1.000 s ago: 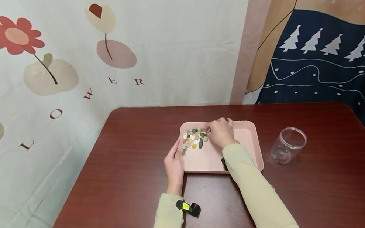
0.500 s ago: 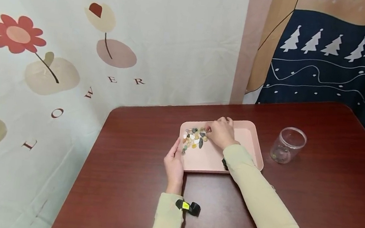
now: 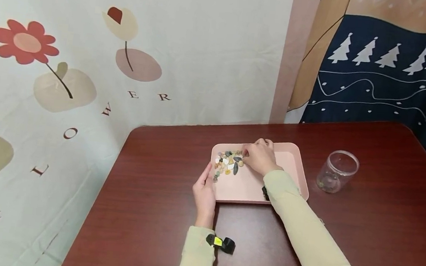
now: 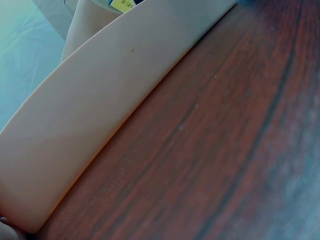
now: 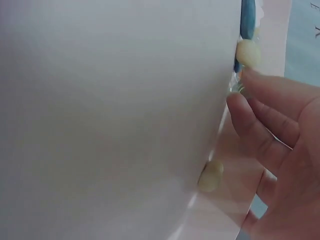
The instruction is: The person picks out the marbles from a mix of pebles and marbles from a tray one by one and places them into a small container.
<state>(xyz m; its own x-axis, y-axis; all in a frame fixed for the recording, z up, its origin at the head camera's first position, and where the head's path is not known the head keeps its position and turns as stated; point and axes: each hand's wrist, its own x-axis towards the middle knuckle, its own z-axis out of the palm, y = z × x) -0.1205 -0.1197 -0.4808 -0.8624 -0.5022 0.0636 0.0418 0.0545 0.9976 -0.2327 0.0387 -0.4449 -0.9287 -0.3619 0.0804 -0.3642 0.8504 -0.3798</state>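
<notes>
A pink rectangular tray (image 3: 246,188) lies on the table, with several small coloured pebbles (image 3: 225,162) grouped at its left end. My left hand (image 3: 204,195) rests against the tray's left front side, fingers fairly straight along the edge. Over the far side of the tray, my right hand (image 3: 260,156) reaches in beside the pebbles. In the right wrist view its thumb and index fingertip close on a small greenish pebble (image 5: 240,89), mostly hidden. A round yellowish pebble (image 5: 248,52) sits just beyond the fingertips; another pale pebble (image 5: 211,176) lies apart, below the hand.
To the right of the tray stands a clear jar (image 3: 337,172) without a lid, with something small at its bottom. The dark red wooden table (image 3: 152,196) ends at a printed cloth (image 3: 204,63) behind. A black strap (image 3: 221,242) is on the left wrist.
The view has shifted slightly. Both hands stay in nearly the same places, the right fingers still at the pebbles and the left hand at the tray's edge.
</notes>
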